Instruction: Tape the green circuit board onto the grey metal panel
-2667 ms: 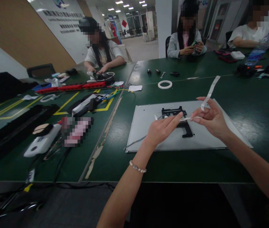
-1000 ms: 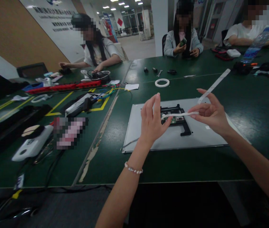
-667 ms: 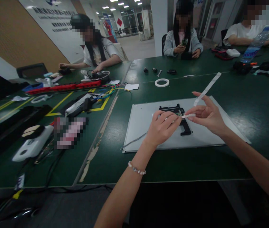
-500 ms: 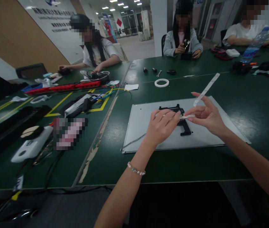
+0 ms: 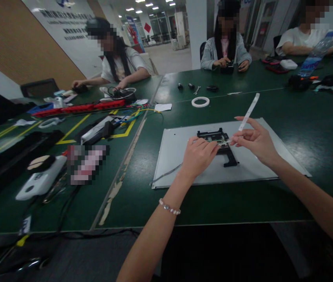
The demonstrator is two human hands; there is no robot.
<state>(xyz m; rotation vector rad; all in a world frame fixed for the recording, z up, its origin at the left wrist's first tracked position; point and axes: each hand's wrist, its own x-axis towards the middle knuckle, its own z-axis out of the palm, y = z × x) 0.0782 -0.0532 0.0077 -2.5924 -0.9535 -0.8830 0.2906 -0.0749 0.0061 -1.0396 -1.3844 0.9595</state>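
A grey metal panel (image 5: 184, 164) lies flat on the green table (image 5: 213, 203), with a black bracket (image 5: 228, 154) and a small circuit board (image 5: 218, 140) on it. My right hand (image 5: 256, 141) pinches a long white flat ribbon strip (image 5: 248, 111) that rises up and away from the fingers. My left hand (image 5: 198, 156) is curled, its fingertips pressed down at the ribbon's lower end by the circuit board. Both hands meet over the bracket. A thin cable (image 5: 166, 175) runs off the panel's left edge.
A white tape ring (image 5: 200, 102) lies beyond the panel, with small screws and a wrench (image 5: 196, 90) farther back. Cables, a red power strip (image 5: 81, 107), black bars and a white device (image 5: 40, 180) crowd the left table. Three people sit at the far side.
My left hand dropped from a raised open pose to curl down onto the circuit board. My right hand moved the ribbon's end in toward the bracket; its free end now stands steeper.
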